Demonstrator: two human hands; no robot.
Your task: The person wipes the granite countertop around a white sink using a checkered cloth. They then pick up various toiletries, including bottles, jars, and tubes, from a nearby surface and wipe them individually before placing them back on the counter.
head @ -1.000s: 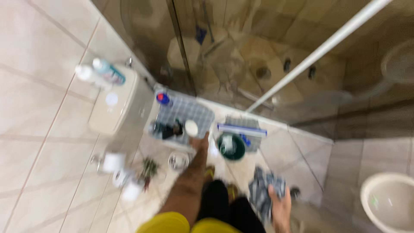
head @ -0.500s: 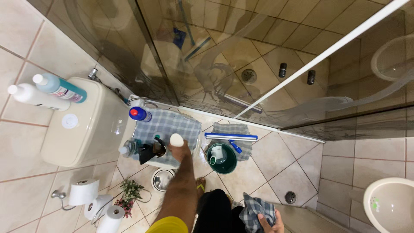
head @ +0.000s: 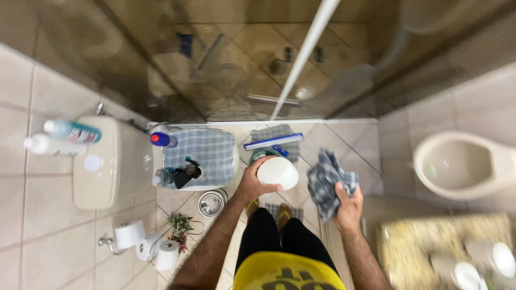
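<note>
Both hands are gripping things beside the toilet lid [head: 201,156]: left hand [head: 253,181] clasping a white bottle [head: 277,173], right hand [head: 348,203] clenching a checked cloth [head: 327,180] over open floor.

L arm reaches fwd, bent at elbow; left hand [head: 251,182] curled, fingers wrapped in a grip, thumb side up. R forearm raised, right hand [head: 348,201] fisted, fingers clenched closed. Hands apart, roughly level, both out in front of torso.
</note>
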